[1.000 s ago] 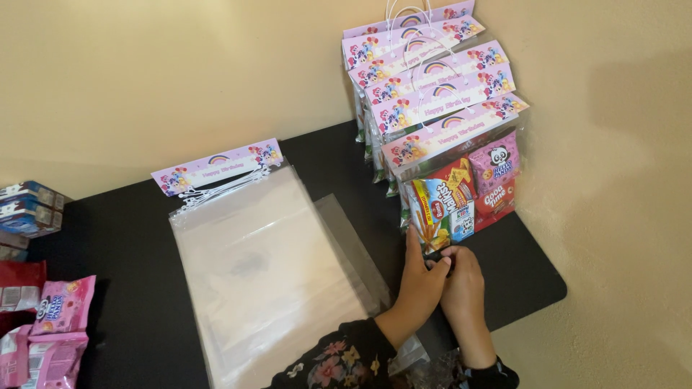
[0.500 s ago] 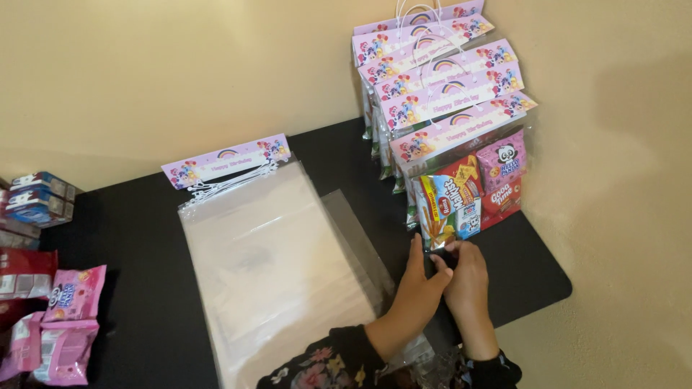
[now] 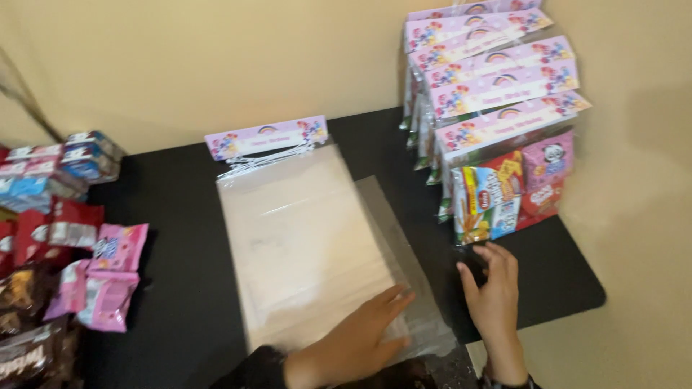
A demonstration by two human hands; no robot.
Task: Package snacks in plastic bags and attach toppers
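a: since the earlier frame both hands have left the filled bags at the right and drawn apart; the left hand [image 3: 358,338] now lies flat on the near end of the clear bag stack [image 3: 310,245].

b: and the black table [image 3: 180,288] beneath them?

a: it carries everything. the stack lies in its middle, with pink header cards [image 3: 265,137] at the far end, and the row of filled treat bags [image 3: 490,122] stands at the right, against the wall.

b: how will the stack handle?

a: thin plastic film, so likely very light, limp and slippery, and sheets may cling together. a loose near corner, beside the left hand, looks like the best place to take hold.

b: the fingers?

a: left fingers extended and close together, pressing down and pinching nothing. the right hand [image 3: 494,292] is open and empty, fingers loosely spread, just below the front filled bag [image 3: 504,191].

b: anything unclear?

a: the snack packets [image 3: 101,277] at the left are blurred and cut off, and both forearms leave the picture.
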